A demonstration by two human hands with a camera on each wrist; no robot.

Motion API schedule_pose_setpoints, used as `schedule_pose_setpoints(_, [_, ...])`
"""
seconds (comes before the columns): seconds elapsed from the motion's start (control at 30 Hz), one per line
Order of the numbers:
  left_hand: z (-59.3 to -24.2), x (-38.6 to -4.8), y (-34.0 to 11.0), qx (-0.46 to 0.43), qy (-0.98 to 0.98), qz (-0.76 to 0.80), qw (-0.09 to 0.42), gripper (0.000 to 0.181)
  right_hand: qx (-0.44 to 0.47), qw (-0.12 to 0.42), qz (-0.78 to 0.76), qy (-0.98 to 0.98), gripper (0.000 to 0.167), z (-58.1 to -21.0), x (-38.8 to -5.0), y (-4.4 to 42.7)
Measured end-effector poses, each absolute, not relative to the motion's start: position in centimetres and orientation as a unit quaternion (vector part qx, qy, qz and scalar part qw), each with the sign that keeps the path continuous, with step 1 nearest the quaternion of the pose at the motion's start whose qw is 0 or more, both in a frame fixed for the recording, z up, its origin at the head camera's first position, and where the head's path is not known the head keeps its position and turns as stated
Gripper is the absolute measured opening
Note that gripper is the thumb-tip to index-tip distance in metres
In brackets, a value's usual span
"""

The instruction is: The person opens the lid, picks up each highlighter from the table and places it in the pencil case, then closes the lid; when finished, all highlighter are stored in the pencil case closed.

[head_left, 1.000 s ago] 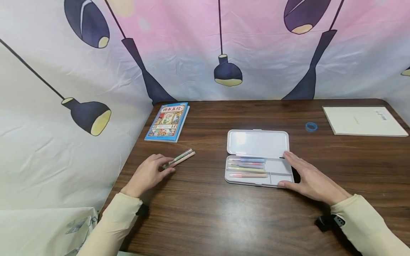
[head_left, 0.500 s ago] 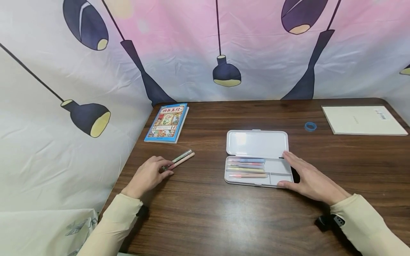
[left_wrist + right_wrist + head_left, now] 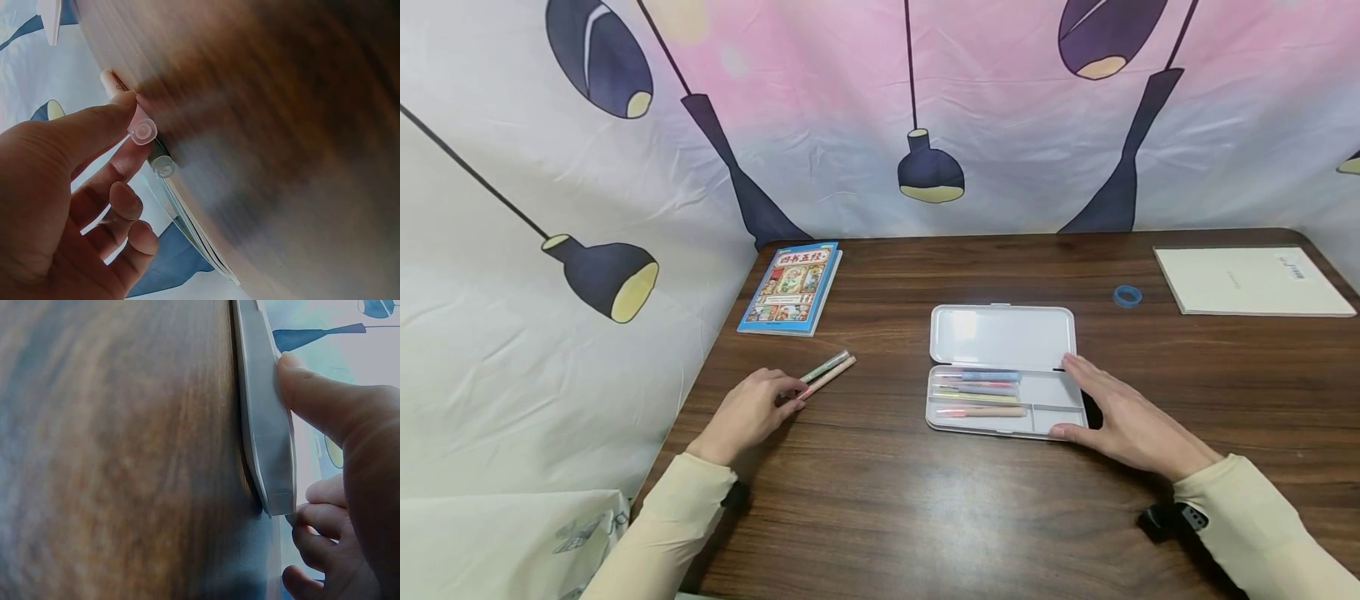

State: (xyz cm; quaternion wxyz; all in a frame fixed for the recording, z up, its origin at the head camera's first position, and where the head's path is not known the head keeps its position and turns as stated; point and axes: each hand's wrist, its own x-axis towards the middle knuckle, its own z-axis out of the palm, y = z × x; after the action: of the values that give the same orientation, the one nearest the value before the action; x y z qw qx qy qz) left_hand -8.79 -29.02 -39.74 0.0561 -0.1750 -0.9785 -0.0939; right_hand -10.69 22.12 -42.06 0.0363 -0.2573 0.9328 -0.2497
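My left hand (image 3: pixel 747 417) pinches the end of a pink pen (image 3: pixel 831 377) between thumb and index finger, as the left wrist view also shows. A green-patterned pen (image 3: pixel 826 364) lies close alongside it on the table, its end (image 3: pixel 164 166) just past the index finger. My right hand (image 3: pixel 1126 421) grips the right end of a white pencil case (image 3: pixel 1054 388), thumb at the near corner and fingers at the far side. Its lid (image 3: pixel 1002 337) is folded back. Several pens (image 3: pixel 977 388) lie in its left part.
A blue-covered book (image 3: pixel 792 287) lies at the back left of the wooden table (image 3: pixel 880 500). At the back right are a blue tape ring (image 3: pixel 1127 297) and a cream notebook (image 3: pixel 1251 282). A printed curtain (image 3: pixel 850 167) hangs behind the table.
My left fingers have shifted slightly along the two pens, and the grip now sits on the pink one. The right hand and the pencil case stay where they were.
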Motion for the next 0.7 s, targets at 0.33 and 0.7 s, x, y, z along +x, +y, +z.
schedule_pose_setpoints(0.33, [-39.69,-8.75,-28.95,-0.176,-0.979,-0.092,0.05,0.018,-0.259,0.034,-0.254,0.931,0.1,-42.02,-10.62,22.08])
schedule_pose_setpoints(0.7, [-39.67,-8.73,-28.88,-0.171,-0.98,-0.093,0.045,0.017,-0.259,0.037,-0.254,0.931,0.1,-42.04,-10.71,22.11])
